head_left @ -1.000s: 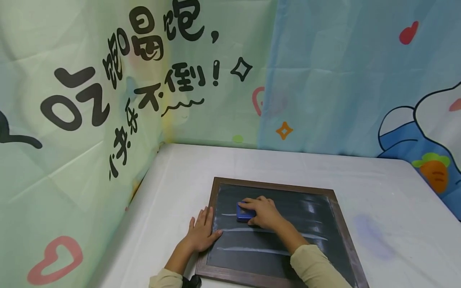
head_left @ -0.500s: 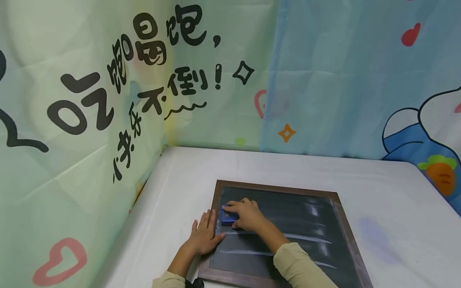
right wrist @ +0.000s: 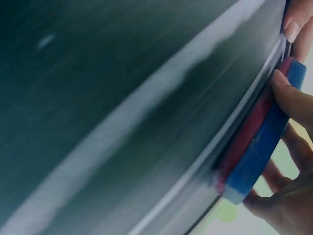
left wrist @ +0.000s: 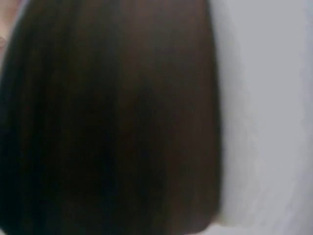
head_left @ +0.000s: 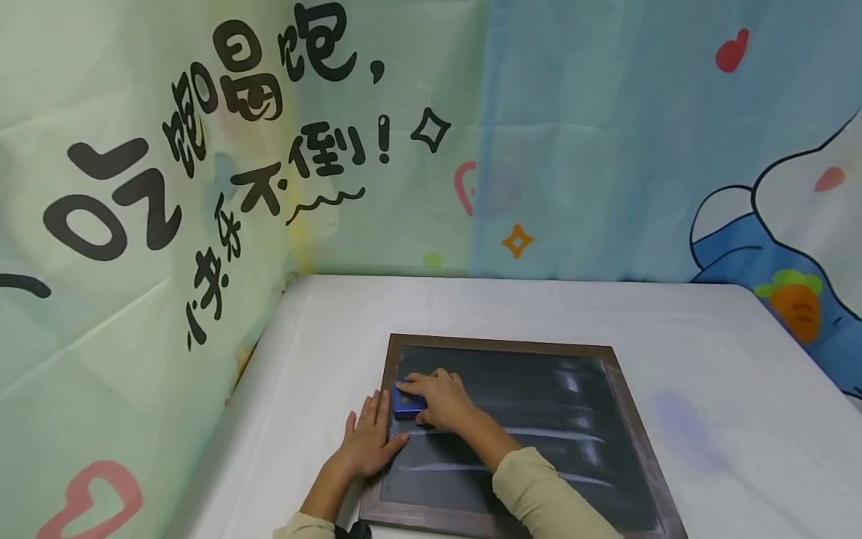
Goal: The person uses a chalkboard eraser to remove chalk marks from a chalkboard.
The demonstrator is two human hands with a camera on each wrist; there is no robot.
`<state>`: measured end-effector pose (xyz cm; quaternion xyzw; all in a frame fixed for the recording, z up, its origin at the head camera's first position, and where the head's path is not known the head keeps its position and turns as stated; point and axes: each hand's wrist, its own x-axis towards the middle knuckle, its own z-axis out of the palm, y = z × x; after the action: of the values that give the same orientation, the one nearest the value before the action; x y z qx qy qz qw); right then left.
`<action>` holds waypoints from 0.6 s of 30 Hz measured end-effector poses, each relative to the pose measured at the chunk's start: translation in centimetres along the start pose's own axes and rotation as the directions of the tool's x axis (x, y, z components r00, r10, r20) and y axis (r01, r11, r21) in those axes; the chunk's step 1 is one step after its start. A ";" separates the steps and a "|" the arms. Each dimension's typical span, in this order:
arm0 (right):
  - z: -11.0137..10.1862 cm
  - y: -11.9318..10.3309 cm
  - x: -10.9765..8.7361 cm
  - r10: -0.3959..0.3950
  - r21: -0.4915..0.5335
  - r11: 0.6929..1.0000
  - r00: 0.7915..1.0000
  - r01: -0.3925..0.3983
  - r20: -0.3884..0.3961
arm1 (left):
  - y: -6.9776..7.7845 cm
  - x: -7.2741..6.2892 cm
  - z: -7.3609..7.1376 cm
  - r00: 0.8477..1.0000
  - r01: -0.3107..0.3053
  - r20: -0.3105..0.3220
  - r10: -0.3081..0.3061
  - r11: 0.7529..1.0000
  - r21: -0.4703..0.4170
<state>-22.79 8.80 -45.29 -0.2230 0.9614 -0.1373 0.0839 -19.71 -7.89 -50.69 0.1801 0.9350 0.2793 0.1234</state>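
A blackboard (head_left: pixel 512 471) in a brown wooden frame lies on the white table. My right hand (head_left: pixel 441 400) grips a blue board eraser (head_left: pixel 406 405) against the board's left side. In the right wrist view, the eraser (right wrist: pixel 261 142) shows a blue back and a red felt layer against the board, with the thumb and fingers on its two sides. White chalk streaks (right wrist: pixel 137 115) run across the dark surface. My left hand (head_left: pixel 367 442) lies flat with spread fingers on the left part of the frame (head_left: pixel 393 359). The left wrist view is filled by a blurred dark brown surface (left wrist: pixel 146 122).
The white tabletop (head_left: pixel 539 307) extends behind and to the right of the board, with a faint purple stain (head_left: pixel 687 427) on the right. Printed cloth walls (head_left: pixel 384 247) stand along the left and back. A dark strap (head_left: pixel 353 530) is at the left wrist.
My right hand has slid the eraser leftward across the board to near its left frame. The upper-left chalk line under its path no longer shows. The left hand stays on the frame.
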 end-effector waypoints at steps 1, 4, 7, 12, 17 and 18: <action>0.0 0.1 0.0 -0.007 -0.003 1.000 1.000 0.007 -0.001 | 0.0 -0.1 -0.1 1.000 0.003 0.001 -0.003 1.000 -0.006; -0.1 0.2 0.0 -0.025 -0.019 1.000 1.000 0.025 -0.002 | 0.1 -0.2 -0.3 1.000 0.010 -0.003 -0.010 1.000 -0.012; -0.1 0.3 0.0 -0.033 -0.027 0.999 0.999 0.033 -0.002 | 0.2 -0.2 -0.4 1.000 0.017 -0.007 -0.018 1.000 -0.013; 0.0 0.8 -0.4 -0.029 -0.009 1.000 1.000 0.029 -0.011 | 0.3 -0.3 -0.3 1.000 0.011 -0.011 -0.011 1.000 -0.012; -0.3 2.4 -1.6 0.009 0.066 0.998 1.000 -0.007 -0.025 | 0.6 -0.3 -0.1 1.000 0.017 0.002 -0.017 1.000 -0.024; -0.5 2.9 -2.0 0.022 0.080 0.997 0.999 -0.020 -0.026 | 0.6 -0.4 -0.1 1.000 0.022 0.004 -0.021 1.000 -0.023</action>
<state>-22.33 12.28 -45.51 -0.2075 0.9585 -0.1776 0.0815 -19.28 -7.64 -50.24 0.1692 0.9334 0.2882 0.1304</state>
